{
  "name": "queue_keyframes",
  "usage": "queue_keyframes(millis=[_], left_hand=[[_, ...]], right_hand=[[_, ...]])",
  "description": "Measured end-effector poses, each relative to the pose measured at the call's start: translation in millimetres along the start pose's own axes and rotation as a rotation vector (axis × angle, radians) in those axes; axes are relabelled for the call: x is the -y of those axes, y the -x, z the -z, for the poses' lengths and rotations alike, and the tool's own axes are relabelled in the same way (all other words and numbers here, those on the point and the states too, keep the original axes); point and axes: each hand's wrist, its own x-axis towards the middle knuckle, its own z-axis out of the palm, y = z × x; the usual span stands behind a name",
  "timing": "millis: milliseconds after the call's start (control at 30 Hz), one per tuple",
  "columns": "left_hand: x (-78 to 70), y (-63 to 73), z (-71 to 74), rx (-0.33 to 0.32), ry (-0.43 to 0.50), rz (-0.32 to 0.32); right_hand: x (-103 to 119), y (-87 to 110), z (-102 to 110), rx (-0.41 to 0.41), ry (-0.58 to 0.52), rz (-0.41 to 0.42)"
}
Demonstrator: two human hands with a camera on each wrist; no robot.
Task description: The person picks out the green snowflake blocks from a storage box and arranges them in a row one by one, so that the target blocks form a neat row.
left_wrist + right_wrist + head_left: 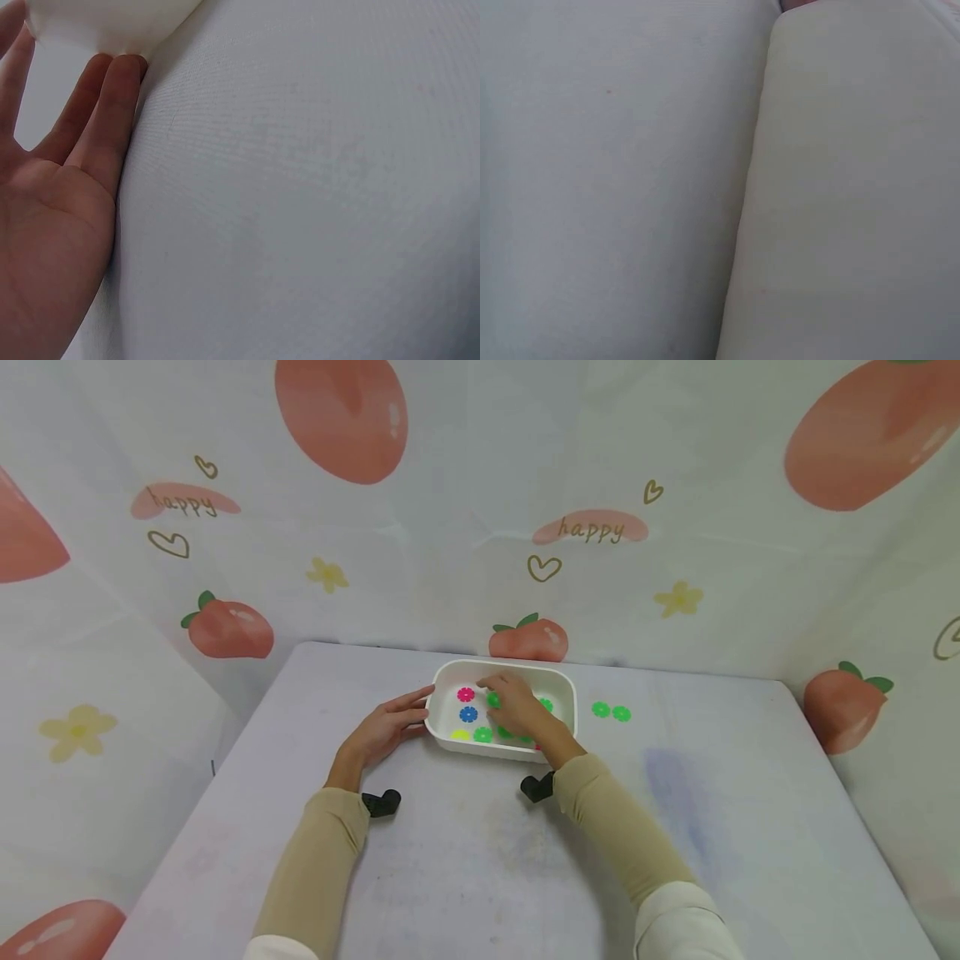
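A white rectangular plastic basin (501,752) stands near the back edge of the table, holding several snowflake-shaped plastic discs. Among them are a pink disc (466,694), a blue disc (468,714), a yellow disc (460,735) and green discs such as one at the front (482,735). My left hand (384,727) touches the basin's left end; the left wrist view shows its fingers (116,112) straight against the wall. Inside the basin is my right hand (519,706), index finger and thumb apart around a green disc (492,699). Its other fingers are hidden.
Two green discs (611,712) lie side by side on the table, right of the basin. The pale table (450,877) meets a fruit-printed cloth (450,568) at its back and sides. In the right wrist view, the basin's outer wall (840,187) fills the right part.
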Motion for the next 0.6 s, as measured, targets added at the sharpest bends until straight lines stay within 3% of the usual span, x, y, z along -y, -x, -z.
queue_keyframes(millis=[600], left_hand=[[-2.8, 2.4, -1.9, -0.007, -0.003, -0.009]], right_hand=[[0.2, 0.9, -2.6, -0.011, -0.069, -0.038]])
